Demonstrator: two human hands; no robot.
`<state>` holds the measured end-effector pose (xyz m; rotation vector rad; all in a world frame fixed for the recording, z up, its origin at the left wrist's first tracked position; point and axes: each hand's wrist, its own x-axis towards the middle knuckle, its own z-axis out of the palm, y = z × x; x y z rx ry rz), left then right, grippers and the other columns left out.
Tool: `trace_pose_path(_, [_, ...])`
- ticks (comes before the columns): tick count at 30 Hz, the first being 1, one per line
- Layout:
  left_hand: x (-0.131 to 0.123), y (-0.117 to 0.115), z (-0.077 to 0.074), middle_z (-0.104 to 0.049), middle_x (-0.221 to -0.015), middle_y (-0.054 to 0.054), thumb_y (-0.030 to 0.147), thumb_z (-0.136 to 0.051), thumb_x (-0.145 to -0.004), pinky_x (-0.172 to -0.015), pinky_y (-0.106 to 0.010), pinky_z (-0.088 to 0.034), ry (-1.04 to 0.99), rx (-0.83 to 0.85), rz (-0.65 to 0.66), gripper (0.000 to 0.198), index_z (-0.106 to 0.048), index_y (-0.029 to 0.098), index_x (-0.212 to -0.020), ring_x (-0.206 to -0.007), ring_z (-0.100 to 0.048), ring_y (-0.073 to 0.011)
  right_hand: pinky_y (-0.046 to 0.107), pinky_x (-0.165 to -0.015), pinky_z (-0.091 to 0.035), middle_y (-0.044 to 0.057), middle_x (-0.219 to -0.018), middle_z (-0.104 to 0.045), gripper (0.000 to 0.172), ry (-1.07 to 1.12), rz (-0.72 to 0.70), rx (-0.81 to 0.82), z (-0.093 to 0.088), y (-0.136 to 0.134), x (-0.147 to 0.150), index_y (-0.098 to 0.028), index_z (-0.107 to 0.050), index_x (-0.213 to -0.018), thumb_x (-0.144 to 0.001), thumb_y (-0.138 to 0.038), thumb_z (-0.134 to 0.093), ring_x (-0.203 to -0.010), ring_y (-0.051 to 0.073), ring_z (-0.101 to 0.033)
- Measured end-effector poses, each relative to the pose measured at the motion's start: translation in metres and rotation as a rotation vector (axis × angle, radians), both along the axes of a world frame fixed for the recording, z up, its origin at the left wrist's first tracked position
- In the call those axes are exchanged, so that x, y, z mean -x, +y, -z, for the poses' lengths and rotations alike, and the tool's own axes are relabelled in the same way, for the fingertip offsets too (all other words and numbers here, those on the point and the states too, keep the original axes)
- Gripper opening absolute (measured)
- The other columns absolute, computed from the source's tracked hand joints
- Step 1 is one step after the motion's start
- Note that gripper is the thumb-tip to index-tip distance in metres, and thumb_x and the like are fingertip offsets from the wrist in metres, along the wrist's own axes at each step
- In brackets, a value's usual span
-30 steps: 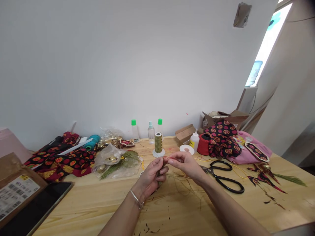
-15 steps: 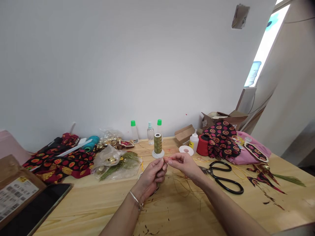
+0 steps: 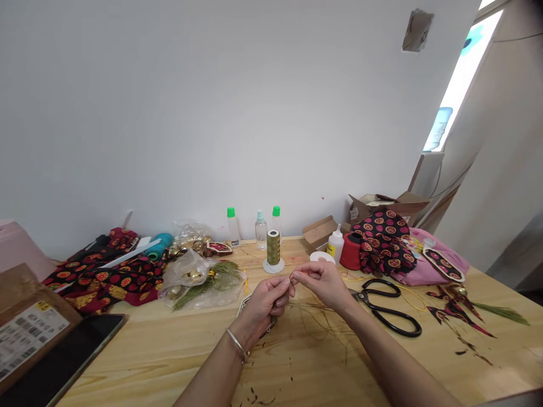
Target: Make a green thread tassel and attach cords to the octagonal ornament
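My left hand point(image 3: 268, 301), with a metal bangle on the wrist, is closed, thumb and fingertip pinching a thin reddish thread point(image 3: 292, 279). Against it, the fingertips of my right hand point(image 3: 323, 284) pinch the same thread; most of it is hidden by the fingers. Beneath my left hand lies a patterned piece with a white edge point(image 3: 243, 305), mostly covered. Loose olive strands point(image 3: 316, 319) spread over the table below my right hand. An upright spool of olive thread point(image 3: 274, 249) stands just beyond both hands.
Black-handled scissors point(image 3: 396, 322) lie right of my right forearm. Behind are a glue bottle point(image 3: 335, 247), a red thread cone point(image 3: 350, 252) and patterned fabric point(image 3: 384, 240). Leftward are a plastic bag with gold bells point(image 3: 186, 274), more fabric point(image 3: 131, 282) and a tablet-like dark slab point(image 3: 91, 339).
My fingertips have come together and slightly lower. The reddish loop that showed between them is now mostly hidden. The view has shifted a little.
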<state>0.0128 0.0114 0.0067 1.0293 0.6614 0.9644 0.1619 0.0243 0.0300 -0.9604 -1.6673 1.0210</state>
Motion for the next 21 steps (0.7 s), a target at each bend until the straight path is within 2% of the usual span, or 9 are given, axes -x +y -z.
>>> trace_pose_path(4, [-0.0008, 0.0002, 0.0005, -0.028, -0.045, 0.008, 0.034, -0.058, -0.071, -0.036, -0.016, -0.005, 0.025, -0.004, 0.014, 0.026, -0.054, 0.010, -0.061, -0.039, -0.012, -0.0025, 0.033, -0.077, -0.039, 0.002, -0.060, -0.066, 0.021, -0.173, 0.062, -0.101, -0.0010, 0.0006, -0.0027, -0.018, -0.068, -0.065, -0.069, -0.034, -0.057, -0.054, 0.014, -0.055])
trace_pose_path(9, [-0.0004, 0.0005, 0.0017, -0.031, -0.046, 0.008, 0.033, -0.057, -0.072, -0.036, -0.017, -0.005, 0.037, -0.011, 0.018, 0.024, -0.056, 0.010, -0.065, -0.039, -0.013, -0.0024, 0.039, -0.089, -0.026, -0.002, -0.055, -0.063, 0.021, -0.308, 0.091, -0.167, 0.0011, 0.0024, -0.0046, -0.019, -0.069, -0.066, -0.072, -0.032, -0.054, -0.049, 0.010, -0.047])
trace_pose_path(11, [0.0002, 0.0009, 0.0021, -0.029, -0.044, 0.008, 0.033, -0.056, -0.073, -0.036, -0.017, -0.005, 0.041, -0.014, 0.019, 0.025, -0.056, 0.010, -0.065, -0.038, -0.013, -0.0025, 0.038, -0.088, -0.025, -0.003, -0.051, -0.059, 0.023, -0.347, 0.088, -0.176, 0.0019, 0.0024, -0.0045, -0.019, -0.069, -0.067, -0.073, -0.033, -0.052, -0.047, 0.009, -0.044])
trace_pose_path(16, [0.0011, 0.0013, 0.0029, -0.027, -0.042, 0.009, 0.033, -0.054, -0.074, -0.036, -0.017, -0.005, 0.042, -0.018, 0.023, 0.025, -0.056, 0.010, -0.065, -0.038, -0.012, -0.0025, 0.031, -0.075, -0.033, -0.004, -0.047, -0.054, 0.025, -0.364, 0.050, -0.193, 0.0017, 0.0014, -0.0042, -0.019, -0.069, -0.068, -0.074, -0.035, -0.052, -0.044, 0.008, -0.040])
trace_pose_path(21, [0.0019, -0.0001, 0.0020, -0.034, -0.050, 0.007, 0.033, -0.057, -0.071, -0.036, -0.016, -0.004, 0.008, 0.002, -0.004, 0.024, -0.054, 0.010, -0.066, -0.038, -0.012, -0.0014, 0.038, -0.085, -0.027, -0.003, -0.049, -0.058, 0.024, -0.355, 0.076, -0.220, -0.0002, 0.0005, -0.0042, -0.018, -0.069, -0.064, -0.072, -0.035, -0.054, -0.045, 0.008, -0.042])
